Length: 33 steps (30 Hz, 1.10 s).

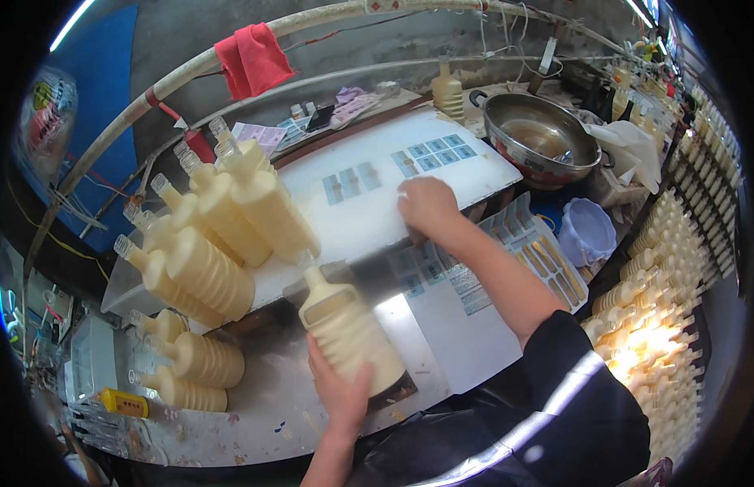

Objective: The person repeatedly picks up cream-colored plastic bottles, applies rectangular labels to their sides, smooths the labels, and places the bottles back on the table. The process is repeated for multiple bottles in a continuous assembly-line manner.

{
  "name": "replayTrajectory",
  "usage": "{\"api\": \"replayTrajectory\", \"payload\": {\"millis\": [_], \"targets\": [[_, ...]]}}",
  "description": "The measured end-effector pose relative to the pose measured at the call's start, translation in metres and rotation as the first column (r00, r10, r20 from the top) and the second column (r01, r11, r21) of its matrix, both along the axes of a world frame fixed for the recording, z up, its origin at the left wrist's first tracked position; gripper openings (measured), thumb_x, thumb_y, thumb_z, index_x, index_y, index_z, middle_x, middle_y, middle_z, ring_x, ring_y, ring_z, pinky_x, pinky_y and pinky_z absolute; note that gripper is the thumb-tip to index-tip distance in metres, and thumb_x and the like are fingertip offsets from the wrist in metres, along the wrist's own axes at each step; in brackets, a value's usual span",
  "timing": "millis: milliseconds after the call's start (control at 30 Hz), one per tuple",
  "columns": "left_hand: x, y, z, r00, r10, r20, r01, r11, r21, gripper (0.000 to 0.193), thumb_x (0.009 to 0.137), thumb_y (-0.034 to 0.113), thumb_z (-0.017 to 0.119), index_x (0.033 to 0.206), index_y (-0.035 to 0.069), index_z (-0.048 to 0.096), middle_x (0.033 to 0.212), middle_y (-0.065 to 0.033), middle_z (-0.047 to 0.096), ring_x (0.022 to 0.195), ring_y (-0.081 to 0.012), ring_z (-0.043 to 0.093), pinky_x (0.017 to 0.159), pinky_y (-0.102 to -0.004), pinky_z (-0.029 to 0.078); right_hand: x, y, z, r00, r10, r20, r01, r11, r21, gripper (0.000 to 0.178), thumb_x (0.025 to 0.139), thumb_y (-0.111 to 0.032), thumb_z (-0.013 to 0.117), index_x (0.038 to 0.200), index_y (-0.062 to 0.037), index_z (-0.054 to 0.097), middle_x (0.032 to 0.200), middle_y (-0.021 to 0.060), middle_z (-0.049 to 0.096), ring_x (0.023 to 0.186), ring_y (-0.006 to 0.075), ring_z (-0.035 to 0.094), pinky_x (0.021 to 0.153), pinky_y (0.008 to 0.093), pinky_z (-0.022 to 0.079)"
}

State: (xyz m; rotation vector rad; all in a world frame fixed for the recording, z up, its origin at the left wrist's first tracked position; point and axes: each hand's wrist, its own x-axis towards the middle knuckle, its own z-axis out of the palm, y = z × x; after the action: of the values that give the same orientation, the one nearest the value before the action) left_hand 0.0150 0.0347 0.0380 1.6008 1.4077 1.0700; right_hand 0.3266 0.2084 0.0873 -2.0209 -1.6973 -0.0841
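Nearest, in front of the white board, the left hand has its fingers curled round the lower part of a cream ribbed bottle, thumb on the near side. The bottle leans with its neck toward the board; the grip low down probably leaves its upper face, with a recessed panel, uncovered. No label shows on that face. Whether its base rests on the desk I cannot tell.

Near-left of the board are three more bottles and a yellow container with dark print too small to make out.

Just in front of the board, right of the held bottle, lie printed sheets. Over the board's near edge, the right hand has its fingers bent inward; their tips are hidden, so I cannot tell whether they pinch anything. At the board's left end, bottles stand packed closely, perhaps to save room. Bluish labels lie flat on the board in spaced rows, likely so each stays separate; their fine writing is unreadable.

Right of the board are a lavender basin and, farther off, a metal pan. Beyond the board lies a dark phone; a red cloth hangs on a rail.
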Motion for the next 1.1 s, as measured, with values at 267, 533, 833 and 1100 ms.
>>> {"api": "replayTrajectory", "payload": {"millis": [267,533,833,1100], "targets": [[-0.01,0.002,-0.016,0.998,-0.043,0.038,0.043,0.999,0.014,0.108,0.076,0.025,0.078,0.162,0.001,0.018,0.151,-0.0281,0.042,0.136,-0.0411,0.049,0.114,-0.0475,0.04,0.042,0.031,-0.009,0.944,0.212,0.252,-0.09,0.903,-0.42,0.025,0.093,-0.01,0.052,0.109,-0.0058,0.069,0.104,0.018,0.073,0.098,0.0384,0.07,0.083,0.0496,0.055],[-0.009,-0.001,-0.012,0.995,-0.055,0.083,0.055,0.998,0.002,0.108,0.077,0.022,0.077,0.163,0.002,0.015,0.154,-0.0259,0.039,0.139,-0.0375,0.046,0.116,-0.0455,0.037,-0.007,-0.075,-0.007,0.938,0.31,0.155,-0.306,0.951,-0.048,0.034,0.084,-0.004,0.065,0.118,-0.0033,0.064,0.123,0.0141,0.069,0.088,0.0362,0.071,0.078,0.0445,0.058],[-0.021,-0.027,-0.031,0.998,-0.061,-0.006,0.061,0.998,0.0,0.112,0.08,0.037,0.082,0.162,-0.001,0.017,0.156,-0.0256,0.037,0.144,-0.0354,0.039,0.119,-0.0456,0.032,0.025,-0.075,-0.029,0.868,0.359,0.344,-0.433,0.885,0.168,0.026,0.086,-0.004,0.069,0.112,-0.0041,0.071,0.106,0.0159,0.075,0.078,0.0305,0.073,0.071,0.038,0.058],[-0.036,-0.031,-0.038,0.935,0.03,-0.353,0.089,0.945,0.315,0.103,0.068,0.028,0.092,0.152,-0.003,0.041,0.138,-0.0215,0.056,0.127,-0.0406,0.052,0.111,-0.0482,0.039,-0.067,-0.128,0.023,0.642,0.654,-0.4,-0.633,0.746,0.206,0.016,0.091,-0.01,0.071,0.104,-0.004,0.077,0.093,0.0114,0.078,0.081,0.0189,0.075,0.071,0.0289,0.058]]}}
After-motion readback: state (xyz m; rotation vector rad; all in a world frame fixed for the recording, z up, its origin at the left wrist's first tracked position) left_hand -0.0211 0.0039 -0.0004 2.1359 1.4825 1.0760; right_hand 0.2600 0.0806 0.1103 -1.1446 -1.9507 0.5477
